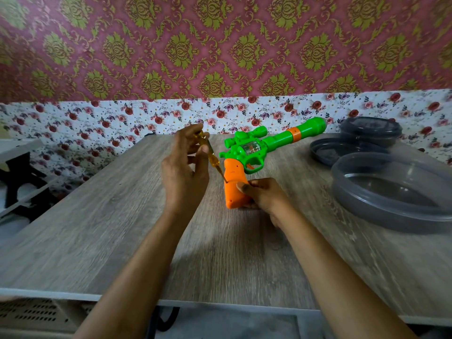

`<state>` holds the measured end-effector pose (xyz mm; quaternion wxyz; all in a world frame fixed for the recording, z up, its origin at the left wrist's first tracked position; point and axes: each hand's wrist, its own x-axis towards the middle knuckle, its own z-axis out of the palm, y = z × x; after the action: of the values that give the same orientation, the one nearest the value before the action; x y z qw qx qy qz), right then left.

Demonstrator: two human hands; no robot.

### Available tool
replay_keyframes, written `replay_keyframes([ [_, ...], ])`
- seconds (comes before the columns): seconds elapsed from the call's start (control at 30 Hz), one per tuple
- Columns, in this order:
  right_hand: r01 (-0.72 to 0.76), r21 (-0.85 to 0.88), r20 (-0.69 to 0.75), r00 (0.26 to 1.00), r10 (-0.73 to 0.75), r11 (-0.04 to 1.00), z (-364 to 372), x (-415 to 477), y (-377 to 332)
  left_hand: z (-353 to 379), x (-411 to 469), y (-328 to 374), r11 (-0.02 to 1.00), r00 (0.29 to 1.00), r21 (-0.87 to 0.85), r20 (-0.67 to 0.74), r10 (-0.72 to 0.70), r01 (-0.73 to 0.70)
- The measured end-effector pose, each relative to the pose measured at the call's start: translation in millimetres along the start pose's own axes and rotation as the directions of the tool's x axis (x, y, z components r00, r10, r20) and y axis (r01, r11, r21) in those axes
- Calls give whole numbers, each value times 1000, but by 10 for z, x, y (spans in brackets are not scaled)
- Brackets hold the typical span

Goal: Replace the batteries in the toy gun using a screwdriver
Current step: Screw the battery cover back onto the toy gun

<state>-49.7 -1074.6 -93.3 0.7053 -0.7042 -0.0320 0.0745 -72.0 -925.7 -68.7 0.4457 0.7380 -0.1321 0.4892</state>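
A green toy gun (271, 143) with an orange grip (234, 184) lies on the wooden table (122, 228), barrel pointing to the far right. My right hand (264, 194) grips the lower part of the orange grip, thumb on its side. My left hand (186, 167) pinches a yellow transparent-handled screwdriver (210, 152) between thumb and fingers. The screwdriver slants down to the right, and its tip sits against the left side of the orange grip.
Grey plastic containers stand at the right: a large round one (391, 194) near me, a lid (342, 150) and a smaller tub (371, 133) behind it. A floral backsplash runs along the table's far edge. A black stand (22, 177) sits off the table's left side.
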Motion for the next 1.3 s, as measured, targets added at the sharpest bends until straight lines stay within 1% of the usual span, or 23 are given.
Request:
replay_keyframes([
  [0.17, -3, -15, 4, 1000, 3, 1000, -5, -9, -6, -1, 2, 53, 999, 1000, -35, 20, 17, -16],
  [0.33, -3, -41, -13, 1000, 2, 999, 0, -22, -26, -6, 15, 54, 995, 999, -89, -18, -45, 43],
  [0.5, 2, 7, -31, 1000, -1, 1000, 17, -28, -26, 1, 24, -15, 991, 998, -119, 17, -64, 65],
  [0.7, 21, 0, -11, 1000, -21, 1000, 9, -17, -5, 10, 10, -34, 995, 999, -100, 50, -21, 26],
  [0.8, 18, -2, -11, 1000, -18, 1000, -4, -7, -1, 28, -5, -32, 996, 998, -87, 54, -26, 31],
  [0.87, 25, -13, -9, 1000, -25, 1000, -20, 1, 6, 32, -16, 2, 996, 1000, -92, -2, -10, 10],
  [0.93, 33, -40, 1, 999, -33, 999, -27, 8, 19, 17, -8, 38, 989, 994, -149, -110, -13, -3],
  [1.0, 43, -59, 3, 999, -42, 997, -14, -2, 17, -8, 22, 46, 974, 978, -227, -202, -58, 11],
  [1.07, 34, -53, -10, 999, -35, 998, -4, 9, 11, -29, 37, 24, 969, 966, -242, -238, -100, 41],
  [1.13, 16, -57, -40, 999, -19, 998, 6, 18, 5, -32, 20, 11, 987, 977, -139, -185, -108, 83],
  [1.2, 16, -106, -45, 999, -21, 994, 6, 32, 16, 3, -14, 5, 992, 991, -8, -32, -127, 127],
  [1.27, 33, -167, -29, 999, -39, 985, 2, 44, 29, 49, -31, -31, 972, 974, 146, 106, -199, 183],
  [1.3, 36, -196, -17, 999, -40, 980, -2, 61, 40, 56, -32, -55, 953, 959, 217, 144, -244, 209],
])
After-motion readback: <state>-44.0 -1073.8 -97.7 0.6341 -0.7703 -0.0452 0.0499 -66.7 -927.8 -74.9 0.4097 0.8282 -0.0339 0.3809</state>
